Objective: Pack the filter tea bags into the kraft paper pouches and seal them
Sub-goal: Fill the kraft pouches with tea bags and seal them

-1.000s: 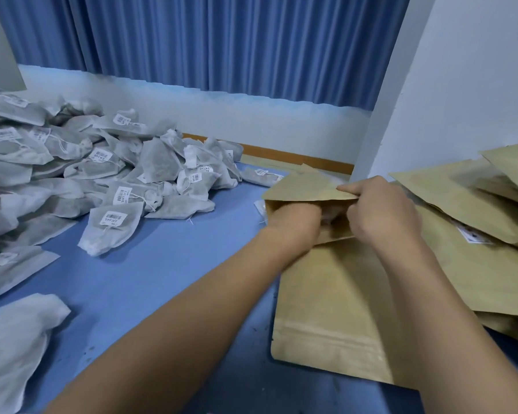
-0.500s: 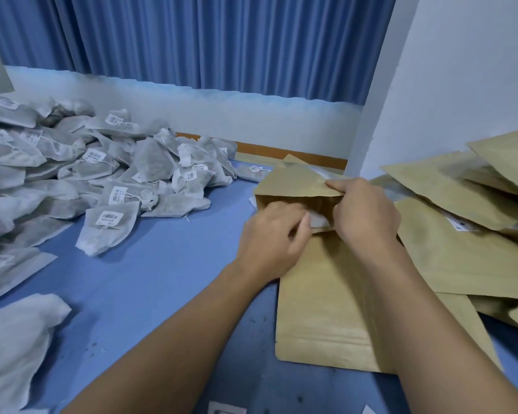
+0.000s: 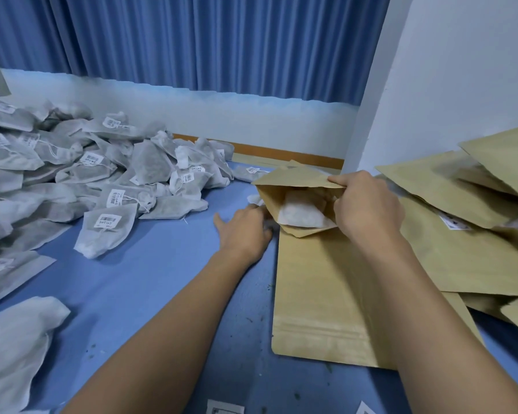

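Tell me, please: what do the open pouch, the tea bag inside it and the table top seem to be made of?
The pouch looks like matte tan kraft paper: its mouth keeps sharp creases. The tea bag seems thin white non-woven filter fabric, soft and wrinkled. The table top has a smooth blue covering, perhaps cloth or plastic; the look leaves it open.

Right hand [image 3: 365, 207] pinching kraft pouch [image 3: 320, 294] mouth open, tea bag [image 3: 299, 215] inside, left hand [image 3: 243, 228] beside it
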Motion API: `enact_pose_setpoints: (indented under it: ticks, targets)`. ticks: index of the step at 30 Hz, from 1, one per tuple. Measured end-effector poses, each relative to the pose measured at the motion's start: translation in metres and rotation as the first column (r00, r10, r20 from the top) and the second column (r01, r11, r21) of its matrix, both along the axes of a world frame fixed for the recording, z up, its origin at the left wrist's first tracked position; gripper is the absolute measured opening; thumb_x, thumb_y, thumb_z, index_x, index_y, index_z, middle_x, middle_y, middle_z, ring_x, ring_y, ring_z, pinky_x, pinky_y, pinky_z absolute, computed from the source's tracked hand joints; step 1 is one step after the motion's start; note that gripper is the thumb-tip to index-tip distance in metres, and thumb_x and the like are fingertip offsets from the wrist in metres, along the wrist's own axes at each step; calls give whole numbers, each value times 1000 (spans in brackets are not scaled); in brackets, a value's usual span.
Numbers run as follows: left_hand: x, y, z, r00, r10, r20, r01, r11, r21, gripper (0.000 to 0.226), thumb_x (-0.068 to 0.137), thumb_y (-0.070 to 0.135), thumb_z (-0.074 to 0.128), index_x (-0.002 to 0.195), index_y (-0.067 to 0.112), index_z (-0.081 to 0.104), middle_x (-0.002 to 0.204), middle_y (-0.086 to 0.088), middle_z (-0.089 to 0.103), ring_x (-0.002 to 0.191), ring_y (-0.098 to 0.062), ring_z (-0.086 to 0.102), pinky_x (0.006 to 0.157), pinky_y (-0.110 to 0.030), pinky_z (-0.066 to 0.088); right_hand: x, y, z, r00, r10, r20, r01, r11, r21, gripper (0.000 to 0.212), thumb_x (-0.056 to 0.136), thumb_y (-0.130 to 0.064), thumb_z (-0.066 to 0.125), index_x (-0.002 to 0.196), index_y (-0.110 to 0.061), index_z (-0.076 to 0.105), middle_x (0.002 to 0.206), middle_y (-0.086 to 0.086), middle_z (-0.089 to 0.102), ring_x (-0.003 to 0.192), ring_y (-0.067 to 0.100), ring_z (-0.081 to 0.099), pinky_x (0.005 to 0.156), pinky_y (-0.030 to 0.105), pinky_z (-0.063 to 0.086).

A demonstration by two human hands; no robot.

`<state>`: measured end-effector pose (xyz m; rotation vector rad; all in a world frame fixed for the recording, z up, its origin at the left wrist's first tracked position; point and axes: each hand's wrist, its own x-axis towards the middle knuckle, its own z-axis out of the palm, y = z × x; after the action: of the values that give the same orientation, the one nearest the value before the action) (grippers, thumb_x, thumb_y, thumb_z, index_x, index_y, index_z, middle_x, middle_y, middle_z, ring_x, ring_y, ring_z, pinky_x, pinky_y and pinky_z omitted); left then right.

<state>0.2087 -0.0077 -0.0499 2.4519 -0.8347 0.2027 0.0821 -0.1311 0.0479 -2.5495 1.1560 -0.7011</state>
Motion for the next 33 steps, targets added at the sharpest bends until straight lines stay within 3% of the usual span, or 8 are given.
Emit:
enact_pose_setpoints:
  ticks: [3,7,12,16,21,25,28,33]
  targets:
    - [-7,8,8,992,125,30,-109,941,-320,14,94,13,52,85,24,52,99,0,59,101,-26,56,97,-49,38,-1,0,1,1000,-10,2,10,1000,11,50,91,-16,58,131,-47,60,114,3,65,101,31,61,70,32,38]
    - [-37,24,28,923,303,236,22,573,-819,7,87,5,62,89,2,57,92,-12,56,87,-31,51,79,-40,41,-2,-2,1,1000,-11,-13,11,1000,26,51,91,-18,58,133,-47,58,115,4,65,103,31,61,70,32,37]
    - [-87,26,26,705,-197,681,469,850,-240,6,82,10,59,81,4,57,84,-13,56,76,-30,49,68,-35,35,-1,-1,8,1000,20,-10,-19,997,73,50,90,-18,56,129,-49,61,123,3,64,108,32,61,76,32,43]
    - [-82,-9,50,937,-241,251,271,958,-90,13,97,22,47,102,13,55,101,-11,57,93,-33,54,69,-36,33,-6,1,12,996,84,20,-86,987,134,54,85,-9,52,122,-45,67,126,2,63,108,31,61,87,36,52]
    - [-16,-71,83,969,-211,-126,236,943,233,17,98,32,52,108,23,62,97,4,57,95,-22,57,75,-30,40,-4,8,16,977,209,28,-211,971,112,60,81,-3,48,121,-42,69,123,4,66,110,31,59,94,42,52]
    - [-19,-85,67,911,-297,-287,305,952,-16,25,101,26,52,123,19,59,122,-9,63,119,-28,56,93,-35,47,0,11,9,988,153,18,-153,987,52,63,83,-3,47,125,-47,65,126,6,63,110,34,58,90,40,50]
    - [-42,-68,40,951,-305,-54,295,945,-144,37,96,27,53,132,19,55,138,-10,56,129,-29,49,110,-37,38,-2,2,3,994,97,59,-100,993,55,58,85,-4,51,124,-45,66,123,8,63,109,35,59,88,41,52]
    - [-36,12,28,817,-101,568,444,738,-507,26,89,13,49,90,6,74,79,-4,71,68,-26,65,58,-38,52,2,4,-1,997,65,43,-67,997,46,54,90,-11,55,130,-47,61,122,9,62,105,37,60,86,42,53]
